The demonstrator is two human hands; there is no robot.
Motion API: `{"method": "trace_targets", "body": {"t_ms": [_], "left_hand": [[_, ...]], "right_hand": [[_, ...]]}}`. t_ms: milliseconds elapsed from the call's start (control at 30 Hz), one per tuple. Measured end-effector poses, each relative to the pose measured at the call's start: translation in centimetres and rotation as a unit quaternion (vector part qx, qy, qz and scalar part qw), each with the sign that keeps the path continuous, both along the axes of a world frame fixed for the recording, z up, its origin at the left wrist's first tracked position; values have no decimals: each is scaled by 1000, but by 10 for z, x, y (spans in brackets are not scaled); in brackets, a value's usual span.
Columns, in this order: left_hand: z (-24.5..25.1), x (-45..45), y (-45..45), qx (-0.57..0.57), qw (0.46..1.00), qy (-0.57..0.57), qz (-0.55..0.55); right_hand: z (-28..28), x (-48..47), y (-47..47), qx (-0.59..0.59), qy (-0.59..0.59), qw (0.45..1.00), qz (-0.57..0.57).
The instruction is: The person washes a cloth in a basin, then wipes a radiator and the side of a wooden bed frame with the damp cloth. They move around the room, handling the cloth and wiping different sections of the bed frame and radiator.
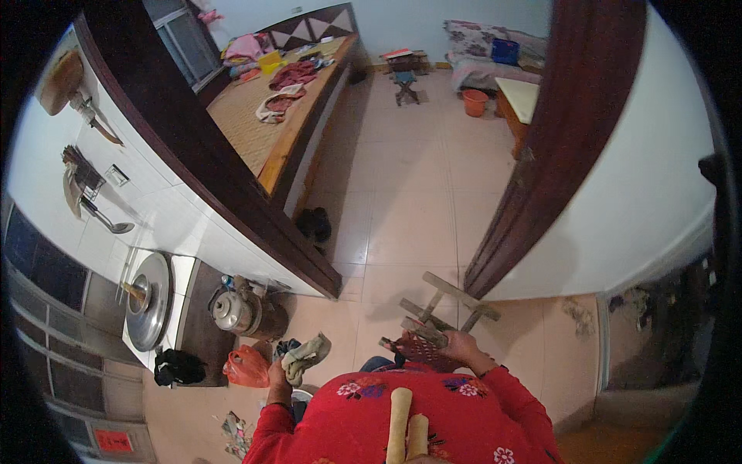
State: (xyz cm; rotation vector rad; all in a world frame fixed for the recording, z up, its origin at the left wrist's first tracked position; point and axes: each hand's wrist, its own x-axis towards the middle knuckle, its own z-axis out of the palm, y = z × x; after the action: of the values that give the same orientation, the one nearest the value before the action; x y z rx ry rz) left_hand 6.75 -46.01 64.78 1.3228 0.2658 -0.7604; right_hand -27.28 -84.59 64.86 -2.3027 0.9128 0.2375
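Note:
My left hand [279, 380] grips a bunched greenish-grey cloth [306, 355] and a dark blue cloth [285, 348] beside it. At the lower right, my right hand [462, 348] is closed around part of a small wooden folding stool [458, 293] with a reddish woven seat [426, 348]; its legs point away from me. Both things are held above the tiled floor, in front of my red flowered top. Part of my right hand's grip is hidden by the stool.
A metal kettle [231, 310] stands on a round stove [269, 319] at left, near a red plastic bag [248, 366]. A large metal lid [152, 301] lies on the counter. Dark door frame posts [522, 191] flank the doorway; beyond are a bed [249, 116] and an orange bucket [475, 103].

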Motion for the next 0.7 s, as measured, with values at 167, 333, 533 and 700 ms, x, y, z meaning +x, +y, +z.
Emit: {"method": "trace_targets", "body": {"t_ms": [167,333,533,700], "left_hand": [[-8,33,-78,-84,996,25,23],[-59,116,-162,-74,993,81,48],[-54,234,-292,-34,998,-42,-10],[-9,322,-397,-85,995,5,49]], "right_hand": [[-11,104,-87,95,-39,995,18],[-19,193,-157,168,-37,982,-78],[17,277,-248,175,-99,936,-290],[1,343,-336,161,-113,909,-366]]}}
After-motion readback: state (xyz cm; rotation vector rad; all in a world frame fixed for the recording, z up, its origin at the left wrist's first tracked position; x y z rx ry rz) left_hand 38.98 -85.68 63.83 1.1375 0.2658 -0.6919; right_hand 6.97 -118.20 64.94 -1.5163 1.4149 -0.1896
